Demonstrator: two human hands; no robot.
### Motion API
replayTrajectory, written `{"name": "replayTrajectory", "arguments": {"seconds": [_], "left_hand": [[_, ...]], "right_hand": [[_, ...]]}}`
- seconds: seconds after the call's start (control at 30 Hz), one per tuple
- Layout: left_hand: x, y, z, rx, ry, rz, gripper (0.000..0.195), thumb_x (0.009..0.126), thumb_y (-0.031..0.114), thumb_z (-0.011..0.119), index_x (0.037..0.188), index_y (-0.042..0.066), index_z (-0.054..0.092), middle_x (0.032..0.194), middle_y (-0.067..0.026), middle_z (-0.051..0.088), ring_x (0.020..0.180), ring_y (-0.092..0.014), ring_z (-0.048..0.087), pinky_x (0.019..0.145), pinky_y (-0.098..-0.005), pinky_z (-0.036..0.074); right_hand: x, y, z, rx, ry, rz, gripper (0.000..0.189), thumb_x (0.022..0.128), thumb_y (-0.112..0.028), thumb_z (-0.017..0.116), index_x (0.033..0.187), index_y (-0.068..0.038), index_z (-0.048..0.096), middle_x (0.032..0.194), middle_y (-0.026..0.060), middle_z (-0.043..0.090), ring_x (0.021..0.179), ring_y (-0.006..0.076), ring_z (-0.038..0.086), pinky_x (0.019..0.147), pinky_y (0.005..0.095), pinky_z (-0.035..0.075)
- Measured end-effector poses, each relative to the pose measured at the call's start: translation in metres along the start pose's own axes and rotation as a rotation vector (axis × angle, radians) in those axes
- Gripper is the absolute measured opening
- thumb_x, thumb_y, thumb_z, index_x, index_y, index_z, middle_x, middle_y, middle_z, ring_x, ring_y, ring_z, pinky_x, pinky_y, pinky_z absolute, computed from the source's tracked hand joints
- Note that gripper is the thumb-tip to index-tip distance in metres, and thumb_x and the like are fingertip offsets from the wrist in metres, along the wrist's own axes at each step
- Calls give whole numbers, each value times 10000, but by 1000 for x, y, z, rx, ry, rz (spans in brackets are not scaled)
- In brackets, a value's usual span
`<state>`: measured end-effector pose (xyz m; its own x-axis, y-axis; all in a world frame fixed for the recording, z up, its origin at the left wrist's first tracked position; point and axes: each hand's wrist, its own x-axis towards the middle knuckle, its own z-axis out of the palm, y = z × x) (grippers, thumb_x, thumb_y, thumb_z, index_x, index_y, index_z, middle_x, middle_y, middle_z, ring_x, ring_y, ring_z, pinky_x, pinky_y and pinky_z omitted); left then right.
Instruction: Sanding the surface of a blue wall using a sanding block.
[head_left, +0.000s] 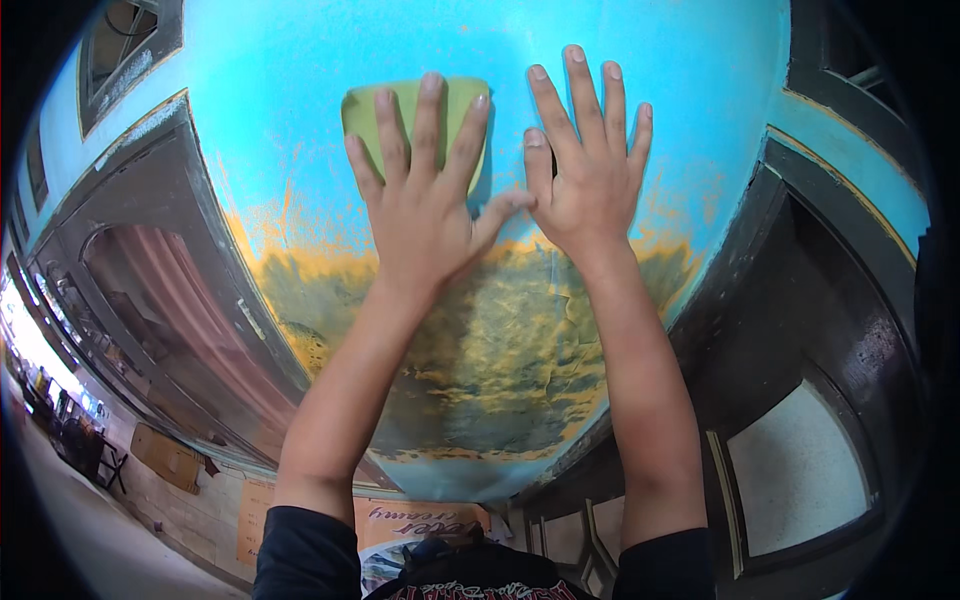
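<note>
My left hand (424, 199) lies spread over a stiff yellow-green sheet (455, 120) that looks like sandpaper, holding it flat to the wall. The sheet's upper corners stick out past my fingertips. Beside it, my right hand (589, 169) rests palm down with fingers apart and nothing visible under it. My left thumb tip meets or nearly meets the base of the right hand. Both hands are on the turquoise painted part of the wall (300, 97). Below them is a worn patch (517, 360) of dark grey-green and ochre, cracked in places.
A dark door frame (187, 187) with a pinkish curtain (176, 292) stands left of the wall. To the right are a dark doorway (817, 247) and a pale panel (799, 469). A printed banner (420, 514) and a brown board (165, 457) show low behind me.
</note>
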<state>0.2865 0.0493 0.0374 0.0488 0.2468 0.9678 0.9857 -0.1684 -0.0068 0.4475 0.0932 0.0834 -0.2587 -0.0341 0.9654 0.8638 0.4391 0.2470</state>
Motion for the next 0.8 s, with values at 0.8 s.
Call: {"name": "replayTrajectory", "arguments": {"seconds": [0.8], "left_hand": [[7, -91, -27, 28, 30, 21, 859, 875, 761, 567, 1558, 248, 474, 1695, -138, 261, 1572, -446, 120, 1213, -640, -27]], "right_hand": [[30, -40, 17, -20, 0, -4, 487, 985, -295, 543, 1469, -305, 588, 1637, 1, 417, 1530, 299, 324, 1204, 636, 181]]}}
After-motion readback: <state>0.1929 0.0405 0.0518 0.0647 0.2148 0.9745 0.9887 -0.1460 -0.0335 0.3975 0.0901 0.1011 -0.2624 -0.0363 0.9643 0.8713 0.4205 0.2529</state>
